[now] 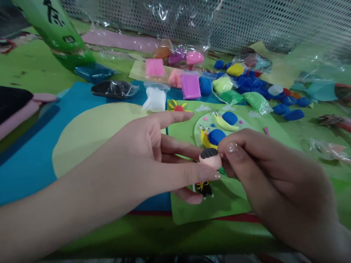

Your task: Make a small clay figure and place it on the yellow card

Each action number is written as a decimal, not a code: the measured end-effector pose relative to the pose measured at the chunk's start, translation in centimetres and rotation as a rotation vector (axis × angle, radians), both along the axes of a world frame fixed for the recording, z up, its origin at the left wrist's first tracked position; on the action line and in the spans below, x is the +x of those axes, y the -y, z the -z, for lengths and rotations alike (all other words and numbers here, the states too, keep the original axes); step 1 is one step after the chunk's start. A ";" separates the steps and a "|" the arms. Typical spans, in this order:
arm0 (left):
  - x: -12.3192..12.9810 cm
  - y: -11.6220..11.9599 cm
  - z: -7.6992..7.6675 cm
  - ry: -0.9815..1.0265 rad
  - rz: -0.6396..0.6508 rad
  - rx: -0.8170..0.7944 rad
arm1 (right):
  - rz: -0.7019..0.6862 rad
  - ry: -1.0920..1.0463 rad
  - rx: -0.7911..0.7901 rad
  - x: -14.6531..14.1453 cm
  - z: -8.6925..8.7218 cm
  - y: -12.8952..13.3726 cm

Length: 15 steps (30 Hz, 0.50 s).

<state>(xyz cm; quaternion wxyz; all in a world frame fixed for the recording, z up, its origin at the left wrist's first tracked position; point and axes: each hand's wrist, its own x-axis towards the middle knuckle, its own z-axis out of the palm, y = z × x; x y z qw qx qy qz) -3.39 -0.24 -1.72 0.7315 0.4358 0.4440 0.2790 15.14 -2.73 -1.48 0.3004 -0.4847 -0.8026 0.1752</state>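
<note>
Between the thumb and fingers of my left hand [161, 157] is a small clay head [210, 159], pale pink with dark hair on top. My right hand [263, 171] pinches at the head's right side, thumb against forefinger, where a tiny pink bit shows; most of that grip is hidden. Beneath the hands lies a green sheet [186, 213] bearing clay figures: a yellow snail with a blue shell [217, 137], a second blue-shelled snail [229, 118], a red and yellow sun [179, 108] and a small black-clothed body [204, 189], partly covered by my left hand.
A blue sheet with a cream rounded shape [90, 135] lies at left. Bagged clay in several colours, including a white pack [155, 98] and a black pack [113, 89], lines the back. Loose blue pieces [251, 84] lie right. A green bottle [60, 36] leans at back left.
</note>
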 end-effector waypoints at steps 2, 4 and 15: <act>0.0 0.0 0.1 0.015 0.068 0.001 | 0.001 -0.022 -0.003 0.0 0.1 -0.1; -0.1 0.0 0.2 0.048 0.078 0.000 | -0.006 -0.030 0.003 0.0 0.2 -0.1; 0.1 -0.1 0.1 0.035 0.037 0.012 | -0.050 -0.002 0.035 0.1 0.1 -0.2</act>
